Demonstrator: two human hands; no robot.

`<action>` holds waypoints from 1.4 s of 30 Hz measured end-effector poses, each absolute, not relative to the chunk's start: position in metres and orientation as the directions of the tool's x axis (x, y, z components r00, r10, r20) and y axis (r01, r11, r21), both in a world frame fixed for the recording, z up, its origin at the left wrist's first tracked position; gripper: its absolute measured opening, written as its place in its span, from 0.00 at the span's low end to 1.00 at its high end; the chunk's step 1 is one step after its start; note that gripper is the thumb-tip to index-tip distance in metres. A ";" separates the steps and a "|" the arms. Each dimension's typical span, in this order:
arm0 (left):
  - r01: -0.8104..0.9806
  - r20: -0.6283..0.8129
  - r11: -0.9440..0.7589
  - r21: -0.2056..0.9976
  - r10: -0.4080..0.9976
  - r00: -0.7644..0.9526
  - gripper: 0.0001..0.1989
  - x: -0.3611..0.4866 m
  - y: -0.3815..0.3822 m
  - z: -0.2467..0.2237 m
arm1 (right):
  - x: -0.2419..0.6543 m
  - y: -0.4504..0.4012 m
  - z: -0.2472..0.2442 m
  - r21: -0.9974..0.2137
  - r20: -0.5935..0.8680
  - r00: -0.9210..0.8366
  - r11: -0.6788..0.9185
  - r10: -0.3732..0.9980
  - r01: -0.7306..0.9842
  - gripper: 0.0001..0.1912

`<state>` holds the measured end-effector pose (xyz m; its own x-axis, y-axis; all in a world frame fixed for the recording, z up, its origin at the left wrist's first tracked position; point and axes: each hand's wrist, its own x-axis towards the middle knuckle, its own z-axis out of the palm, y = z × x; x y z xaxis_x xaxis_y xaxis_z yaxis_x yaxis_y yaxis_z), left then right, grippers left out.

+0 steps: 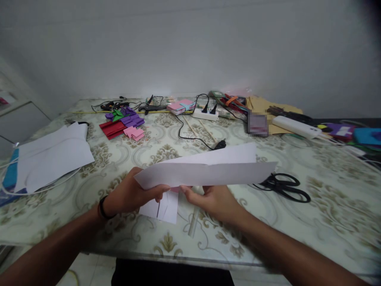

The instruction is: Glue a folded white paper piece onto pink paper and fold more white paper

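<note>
A folded sheet of white paper (205,173) is held up over the table between my two hands. My left hand (138,192) pinches its lower edge at the left, thumb in front. Near the middle of that edge, my right hand (212,198) grips it with the thumb in front and fingers behind. Below my left hand lies a smaller white piece of paper (168,212) with thin lines on it. A bit of pink shows between my thumbs. Black-handled scissors (287,186) rest at the right, their blades partly hidden by the paper.
White sheets (56,155) lie at the left. Folded red paper (111,129), purple pieces (131,119) and pink pieces (133,133) sit farther back. A power strip (206,114) with black cables and a white device (297,127) are at the back.
</note>
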<state>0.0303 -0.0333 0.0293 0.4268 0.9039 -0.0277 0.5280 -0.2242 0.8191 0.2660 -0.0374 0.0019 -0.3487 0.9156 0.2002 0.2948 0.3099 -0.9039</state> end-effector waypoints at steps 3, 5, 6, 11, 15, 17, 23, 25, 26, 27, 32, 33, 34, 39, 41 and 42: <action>0.483 0.007 -0.234 0.844 0.904 0.426 0.21 0.027 -0.032 0.029 | 0.271 -0.031 -0.004 -0.914 0.249 -0.302 0.327 0.920 0.242 0.11; 0.451 0.025 -0.236 0.861 0.905 0.425 0.20 0.025 -0.030 0.030 | 0.275 -0.026 -0.004 -0.922 0.287 -0.252 0.338 0.924 0.187 0.10; 0.437 0.031 -0.231 0.869 0.908 0.419 0.20 0.023 -0.029 0.030 | 0.278 -0.022 -0.003 -0.928 0.299 -0.223 0.337 0.928 0.160 0.09; 0.362 0.108 -0.250 0.898 0.923 0.369 0.17 0.016 -0.022 0.032 | 0.297 -0.004 0.008 -0.934 0.356 -0.074 0.357 0.932 0.004 0.05; 0.296 0.165 -0.264 0.918 0.933 0.320 0.17 0.013 -0.018 0.029 | 0.305 0.005 0.007 -0.913 0.402 -0.042 0.398 0.915 -0.089 0.06; 0.238 0.201 -0.267 0.934 0.942 0.267 0.17 0.011 -0.016 0.025 | 0.304 0.005 0.005 -0.911 0.403 -0.060 0.394 0.913 -0.120 0.06; -0.118 0.303 -0.286 0.951 0.939 0.163 0.09 0.015 -0.015 0.015 | 0.289 -0.007 0.010 -0.923 0.383 -0.152 0.367 0.911 -0.118 0.02; -0.188 0.280 -0.248 0.950 0.945 0.167 0.05 0.020 -0.016 0.015 | 0.285 -0.011 0.011 -0.928 0.373 -0.168 0.365 0.912 -0.079 0.02; -0.199 0.267 -0.233 0.952 0.949 0.169 0.05 0.022 -0.017 0.015 | 0.284 -0.013 0.011 -0.930 0.368 -0.173 0.362 0.914 -0.065 0.03; -0.199 0.257 -0.222 0.954 0.951 0.170 0.04 0.024 -0.018 0.015 | 0.283 -0.014 0.010 -0.932 0.362 -0.178 0.356 0.915 -0.063 0.03; -0.173 0.229 -0.204 0.963 0.964 0.138 0.07 0.031 -0.020 0.016 | 0.282 -0.020 0.005 -0.969 0.245 -0.180 0.232 0.953 -0.088 0.10; -0.172 0.221 -0.196 0.965 0.966 0.137 0.07 0.032 -0.020 0.015 | 0.281 -0.022 0.006 -0.975 0.219 -0.188 0.209 0.957 -0.071 0.11; -0.170 0.212 -0.187 0.967 0.967 0.143 0.07 0.033 -0.020 0.015 | 0.281 -0.024 0.008 -0.980 0.199 -0.198 0.194 0.960 -0.048 0.12; -0.102 0.148 -0.129 0.986 0.969 0.200 0.08 0.036 -0.020 0.008 | 0.278 -0.033 0.019 -0.987 0.131 -0.220 0.148 0.967 0.064 0.11; -0.061 0.123 -0.112 0.992 0.970 0.208 0.09 0.037 -0.020 0.007 | 0.275 -0.035 0.020 -0.991 0.063 -0.213 0.086 0.975 0.101 0.13; -0.040 0.114 -0.108 0.993 0.970 0.213 0.10 0.037 -0.019 0.007 | 0.274 -0.037 0.021 -0.992 0.029 -0.205 0.053 0.978 0.113 0.13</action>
